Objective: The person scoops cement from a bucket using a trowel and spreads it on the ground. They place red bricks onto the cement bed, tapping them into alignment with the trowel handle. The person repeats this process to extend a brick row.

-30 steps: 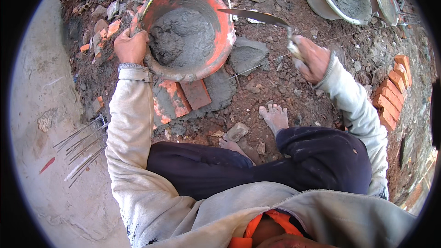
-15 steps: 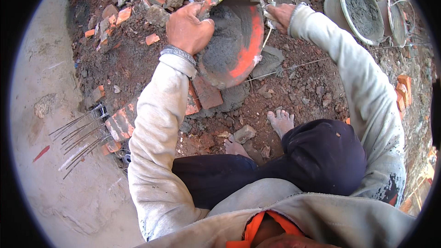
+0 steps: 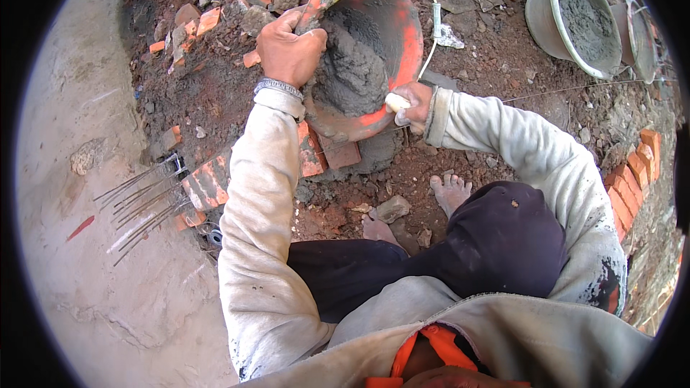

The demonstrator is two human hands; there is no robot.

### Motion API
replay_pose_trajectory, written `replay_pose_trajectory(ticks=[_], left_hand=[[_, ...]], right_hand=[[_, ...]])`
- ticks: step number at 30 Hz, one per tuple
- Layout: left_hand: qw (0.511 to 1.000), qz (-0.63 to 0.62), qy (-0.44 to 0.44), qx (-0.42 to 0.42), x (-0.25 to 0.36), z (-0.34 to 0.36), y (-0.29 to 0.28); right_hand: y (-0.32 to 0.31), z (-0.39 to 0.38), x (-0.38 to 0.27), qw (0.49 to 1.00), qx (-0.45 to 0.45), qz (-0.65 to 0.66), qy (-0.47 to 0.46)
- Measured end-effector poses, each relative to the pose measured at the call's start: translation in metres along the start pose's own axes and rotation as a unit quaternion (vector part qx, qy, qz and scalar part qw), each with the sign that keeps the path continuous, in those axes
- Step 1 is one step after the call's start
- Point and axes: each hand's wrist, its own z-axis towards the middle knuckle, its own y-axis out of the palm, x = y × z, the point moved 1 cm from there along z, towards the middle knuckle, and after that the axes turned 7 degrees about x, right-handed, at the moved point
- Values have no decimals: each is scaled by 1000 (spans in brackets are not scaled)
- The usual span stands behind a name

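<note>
The orange bucket (image 3: 374, 50) is tipped on its side over some bricks (image 3: 327, 154), with wet grey cement (image 3: 352, 72) inside. The left hand (image 3: 287, 50) grips its rim. The right hand (image 3: 413, 104) is closed around a pale tool handle (image 3: 397, 103). Two grey buckets (image 3: 575, 21) nearby hold cement too.

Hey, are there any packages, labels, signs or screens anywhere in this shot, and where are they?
None in view: no package, label, sign or screen.
Containers only, all unmarked:
Orange bucket: top centre, round, tilted, grey mortar inside, gripped by the left hand at its rim and the right hand at its lower edge.
Grey bucket: upper right on the dirt, round, pale rim, filled with grey mortar.
</note>
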Motion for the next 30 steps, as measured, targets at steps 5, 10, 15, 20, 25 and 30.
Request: replay_pose_trajectory(ticks=[5,10,15,20,25,30], left_hand=[[999,-2,34,38,0,-5,8],[1000,-2,-20,7,-9,-4,-10],[1000,2,-14,2,-12,5,-4],[999,52,14,8,9,-9,0],[998,66,-6,-13,12,-7,-1],[994,105,-27,0,-2,-9,-19]], right_hand=[[29,-3,-47,994,-96,58,-3],[10,-3,-85,864,58,-447,-223],[-10,14,-105,757,112,-638,-90],[14,-12,-95,907,-26,-419,42],[-88,2,-112,828,94,-552,-33],[-60,15,-108,749,122,-651,23]])
